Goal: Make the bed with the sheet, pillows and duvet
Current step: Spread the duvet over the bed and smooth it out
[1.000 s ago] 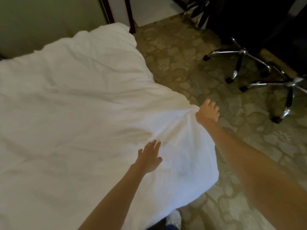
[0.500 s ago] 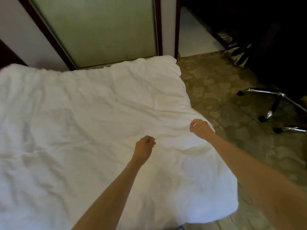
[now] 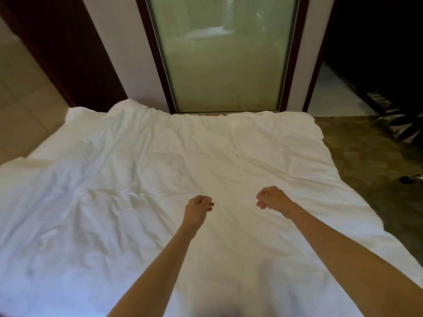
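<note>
Your fingers (image 3: 208, 204) curl loosely inward on both hands, left hand (image 3: 198, 209) and right hand (image 3: 273, 199), gripping nothing just above the one white duvet (image 3: 137, 179), which already lies spread across the bed but looks creased and unsmoothed; no pillows are in view, so I cannot tell whether they are placed.

One duvet (image 3: 160, 179), one glass door (image 3: 224, 56), two grips (image 3: 198, 208) (image 3: 272, 200).

A white duvet (image 3: 160, 179) is lying spread out flat, creased all over, its right edge drooping down the side.
</note>
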The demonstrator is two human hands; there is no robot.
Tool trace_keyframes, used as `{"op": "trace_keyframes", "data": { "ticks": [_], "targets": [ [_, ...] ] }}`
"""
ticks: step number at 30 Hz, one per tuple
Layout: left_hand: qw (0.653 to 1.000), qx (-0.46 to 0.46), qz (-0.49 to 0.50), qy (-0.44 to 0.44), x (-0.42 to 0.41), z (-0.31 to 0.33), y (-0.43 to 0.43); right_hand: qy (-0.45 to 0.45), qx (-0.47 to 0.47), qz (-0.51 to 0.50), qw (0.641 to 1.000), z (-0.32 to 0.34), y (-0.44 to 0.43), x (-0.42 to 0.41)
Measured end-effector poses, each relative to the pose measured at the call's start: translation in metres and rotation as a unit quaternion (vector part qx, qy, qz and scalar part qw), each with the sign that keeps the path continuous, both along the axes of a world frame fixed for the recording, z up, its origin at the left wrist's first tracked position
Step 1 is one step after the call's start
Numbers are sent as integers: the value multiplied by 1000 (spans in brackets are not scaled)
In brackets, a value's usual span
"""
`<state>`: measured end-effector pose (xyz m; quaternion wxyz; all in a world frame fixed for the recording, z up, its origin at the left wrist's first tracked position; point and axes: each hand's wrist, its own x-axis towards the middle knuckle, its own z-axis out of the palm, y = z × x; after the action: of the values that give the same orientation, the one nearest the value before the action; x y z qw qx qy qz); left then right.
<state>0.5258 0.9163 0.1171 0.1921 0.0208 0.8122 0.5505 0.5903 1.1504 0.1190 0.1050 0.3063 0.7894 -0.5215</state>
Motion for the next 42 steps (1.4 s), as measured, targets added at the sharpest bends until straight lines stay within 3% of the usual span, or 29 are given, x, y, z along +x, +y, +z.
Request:
{"op": "trace_keyframes", "data": {
  "ticks": [9,17,23,29,35,42],
  "targets": [
    [999,14,12,-42,-43,-11,-127,17,-30,8,999,1,-138,-54],
    [996,41,12,-76,-15,-28,-119,19,-49,-15,998,-15,-133,-19],
    [992,54,27,-113,54,-53,-47,44,-74,-76,993,-17,-45,73],
    [991,46,-2,-126,153,-77,100,19,-64,-121,990,-16,88,211],
    [992,74,-46,-88,212,-57,225,26,-77,-137,987,-11,174,271],
    [994,65,-35,-79,229,-57,314,5,-55,-114,992,-18,262,267]
  ]
}}
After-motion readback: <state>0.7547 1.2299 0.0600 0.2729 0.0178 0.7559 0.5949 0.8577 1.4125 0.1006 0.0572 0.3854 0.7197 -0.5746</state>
